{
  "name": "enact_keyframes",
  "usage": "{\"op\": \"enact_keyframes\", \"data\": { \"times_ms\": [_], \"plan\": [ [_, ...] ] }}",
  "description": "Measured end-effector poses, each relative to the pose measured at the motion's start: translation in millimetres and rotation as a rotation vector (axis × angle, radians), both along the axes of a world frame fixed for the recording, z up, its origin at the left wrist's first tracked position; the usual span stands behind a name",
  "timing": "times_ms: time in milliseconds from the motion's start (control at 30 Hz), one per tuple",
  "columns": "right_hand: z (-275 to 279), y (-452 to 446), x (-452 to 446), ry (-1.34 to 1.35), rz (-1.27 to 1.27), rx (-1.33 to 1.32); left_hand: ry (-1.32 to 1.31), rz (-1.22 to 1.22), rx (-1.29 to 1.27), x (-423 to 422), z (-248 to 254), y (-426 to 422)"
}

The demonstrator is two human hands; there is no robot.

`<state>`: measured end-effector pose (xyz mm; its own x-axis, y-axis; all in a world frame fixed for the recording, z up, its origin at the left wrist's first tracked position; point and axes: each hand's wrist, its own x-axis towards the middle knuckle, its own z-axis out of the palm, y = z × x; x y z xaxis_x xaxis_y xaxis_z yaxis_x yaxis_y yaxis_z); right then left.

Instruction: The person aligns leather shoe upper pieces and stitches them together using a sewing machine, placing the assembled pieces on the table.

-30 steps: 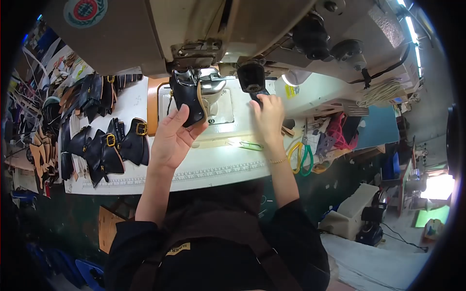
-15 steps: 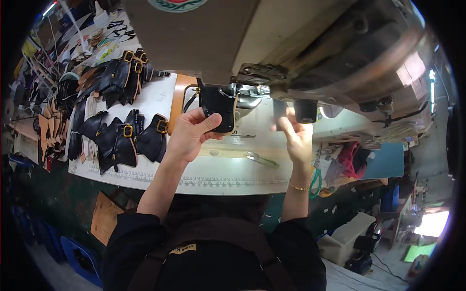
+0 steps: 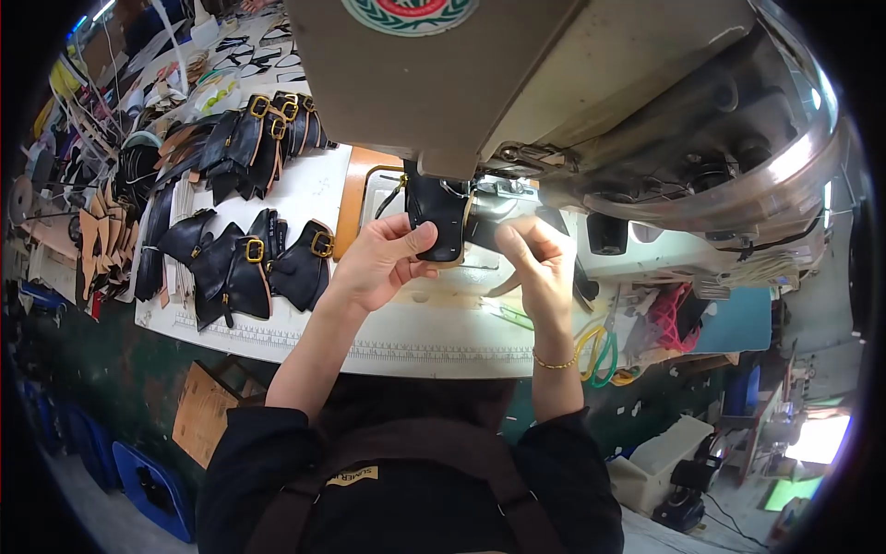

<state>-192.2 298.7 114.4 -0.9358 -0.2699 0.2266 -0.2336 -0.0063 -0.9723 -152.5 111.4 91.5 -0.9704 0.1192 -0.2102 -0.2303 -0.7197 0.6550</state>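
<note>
A black leather piece (image 3: 437, 217) with a tan edge lies under the head of a sewing machine (image 3: 443, 83). My left hand (image 3: 380, 263) grips its lower left side, thumb on top and fingers beneath. Just right of that piece, my right hand (image 3: 543, 268) pinches a dark leather strip (image 3: 485, 233), whose near end reaches the right edge of the black piece. Whether the two touch I cannot tell. Another dark end of it seems to show beyond the right hand. Green thread snips (image 3: 513, 316) lie on the table beside my right hand.
Black leather pieces with gold buckles (image 3: 242, 268) lie to the left, with more stacked behind (image 3: 245, 138). A printed ruler (image 3: 434, 352) runs along the table's front edge. Scissors with green handles (image 3: 605, 358) and pink mesh (image 3: 672, 319) sit at the right.
My right hand has moved left with the dark strip, up to the leather piece under the machine. My left hand keeps its hold. The whole view has shifted slightly.
</note>
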Motion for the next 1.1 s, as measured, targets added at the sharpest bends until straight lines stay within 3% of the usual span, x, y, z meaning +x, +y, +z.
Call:
{"op": "enact_keyframes", "data": {
  "times_ms": [133, 267, 600, 967, 1100],
  "plan": [
    [-1.3, -2.4, -0.1, 0.011, 0.076, 0.012, 0.013, -0.052, 0.082, -1.7, -3.4, -3.3],
    [9.4, -6.8, 0.1, -0.016, 0.034, 0.049, 0.178, 0.000, -0.148, -3.2, -3.0, -2.4],
    [23.3, -5.8, -8.4, 0.067, 0.068, 0.265, 0.147, -0.010, -0.254, -5.0, 6.2, -3.9],
    [26.1, -7.7, -7.5, 0.074, 0.047, 0.304, 0.130, 0.095, -0.374, -2.5, 12.6, 6.6],
    [10.4, -9.6, -5.7, 0.461, -0.236, 0.164, 0.201, 0.197, -0.460, -0.1, 15.5, 17.6]
  ]
}}
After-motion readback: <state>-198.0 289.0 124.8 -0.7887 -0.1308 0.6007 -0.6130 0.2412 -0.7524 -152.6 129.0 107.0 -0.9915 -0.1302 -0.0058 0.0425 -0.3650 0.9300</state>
